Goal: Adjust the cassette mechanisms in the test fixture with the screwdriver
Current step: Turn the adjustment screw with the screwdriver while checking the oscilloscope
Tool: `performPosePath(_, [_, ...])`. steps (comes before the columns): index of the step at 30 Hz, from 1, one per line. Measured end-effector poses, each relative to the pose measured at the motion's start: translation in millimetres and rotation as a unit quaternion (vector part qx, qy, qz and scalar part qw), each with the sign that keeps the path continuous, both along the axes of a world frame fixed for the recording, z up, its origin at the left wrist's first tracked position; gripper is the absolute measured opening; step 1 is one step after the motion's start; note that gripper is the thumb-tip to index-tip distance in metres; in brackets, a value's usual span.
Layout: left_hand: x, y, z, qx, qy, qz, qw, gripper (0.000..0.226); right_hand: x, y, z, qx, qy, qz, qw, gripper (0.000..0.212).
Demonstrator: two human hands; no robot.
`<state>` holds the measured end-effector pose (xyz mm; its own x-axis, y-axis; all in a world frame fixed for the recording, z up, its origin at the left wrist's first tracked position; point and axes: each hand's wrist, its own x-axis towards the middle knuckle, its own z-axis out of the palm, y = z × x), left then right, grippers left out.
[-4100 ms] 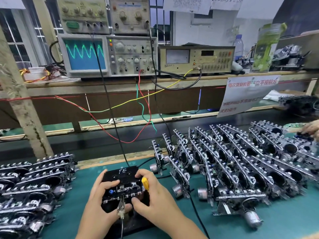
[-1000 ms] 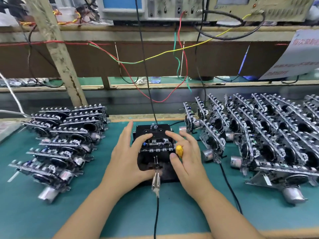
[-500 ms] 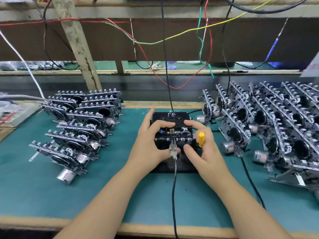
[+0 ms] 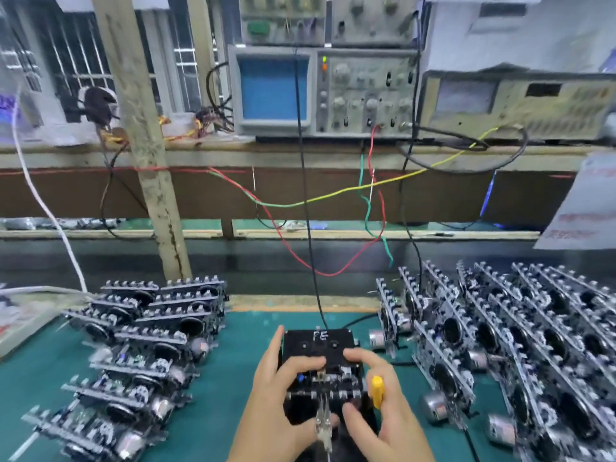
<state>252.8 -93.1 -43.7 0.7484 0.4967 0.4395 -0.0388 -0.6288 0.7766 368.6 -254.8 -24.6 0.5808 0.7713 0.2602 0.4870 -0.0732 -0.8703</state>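
The black test fixture (image 4: 318, 345), marked "FE", sits on the green mat at the bottom centre. A cassette mechanism (image 4: 328, 383) is seated in its front half. My left hand (image 4: 276, 405) grips the fixture's left side, with fingers curled over the mechanism and the thumb at the front. My right hand (image 4: 383, 425) is on the right side, its index finger on the fixture's top and its thumb at the front edge. It holds the yellow-handled screwdriver (image 4: 377, 391) tucked in the palm; the tip is hidden. A metal clip (image 4: 323, 425) on a wire hangs at the fixture's front.
Stacks of cassette mechanisms lie to the left (image 4: 143, 345) and stand in rows on the right (image 4: 516, 345). An oscilloscope (image 4: 273, 88) and other instruments sit on the shelf behind. Coloured wires and a black cable (image 4: 308, 228) hang down to the fixture.
My head has tilted up, bringing the oscilloscope shelf back into view. Both hands stay on the fixture, the screwdriver still in my right hand.
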Motion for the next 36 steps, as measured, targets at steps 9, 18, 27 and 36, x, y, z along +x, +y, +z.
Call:
performPosePath(9, [5,-4,19,-0.019,0.002,0.013,1.000,0.066,5,0,24,-0.033,0.015,0.001,0.999,0.052])
performPosePath(18, [1,-9,18,-0.027,0.012,0.016,0.999,0.066,-2,-3,23,-0.028,0.010,-0.024,0.999,0.050])
performPosePath(27, [4,-6,16,-0.020,0.004,0.022,1.000,0.068,-7,-3,25,-0.018,0.027,-0.025,0.999,0.050])
performPosePath(36, [4,-9,18,-0.017,-0.005,0.017,1.000,0.069,-8,-8,29,-0.022,0.034,-0.034,0.999,0.048])
